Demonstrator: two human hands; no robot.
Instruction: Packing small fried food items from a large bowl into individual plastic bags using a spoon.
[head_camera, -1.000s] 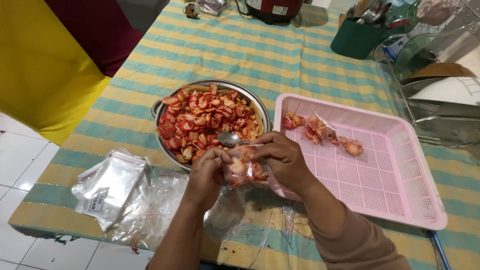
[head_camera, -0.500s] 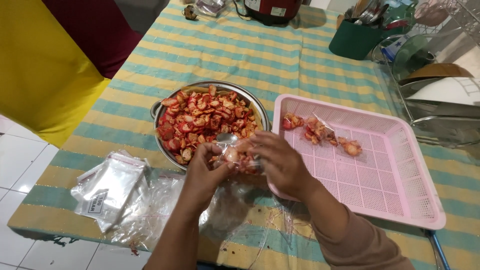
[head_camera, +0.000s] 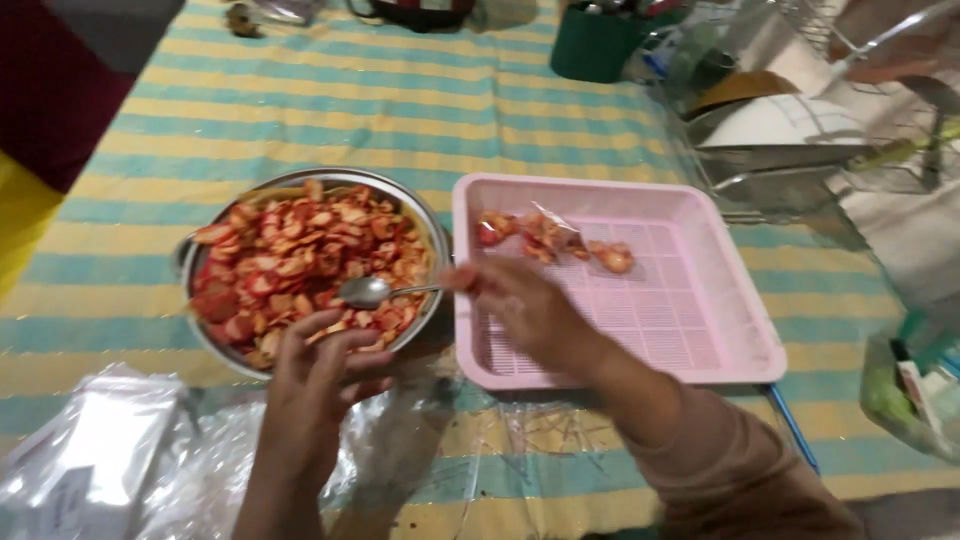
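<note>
A metal bowl (head_camera: 200, 330) full of red and orange fruit slices (head_camera: 300, 260) stands on the striped tablecloth. A metal spoon (head_camera: 368, 292) lies in it, handle pointing right. My left hand (head_camera: 315, 385) hovers at the bowl's near rim with fingers apart and nothing visible in it. My right hand (head_camera: 525, 315) is over the left edge of a pink perforated tray (head_camera: 690, 320), its fingertips at the end of the spoon handle. Blur hides whether it grips anything. A few small clear bags of slices (head_camera: 545, 235) lie at the tray's far end.
Clear plastic bags (head_camera: 100, 460) are piled at the near left, and more clear plastic (head_camera: 420, 440) lies below the bowl. A wire dish rack with plates (head_camera: 800, 130) is at the far right and a dark green container (head_camera: 600, 45) at the far edge.
Both hands held a small filled bag together in front of the bowl. They have parted: my right hand moved right over the tray edge and my left stayed at the bowl rim.
</note>
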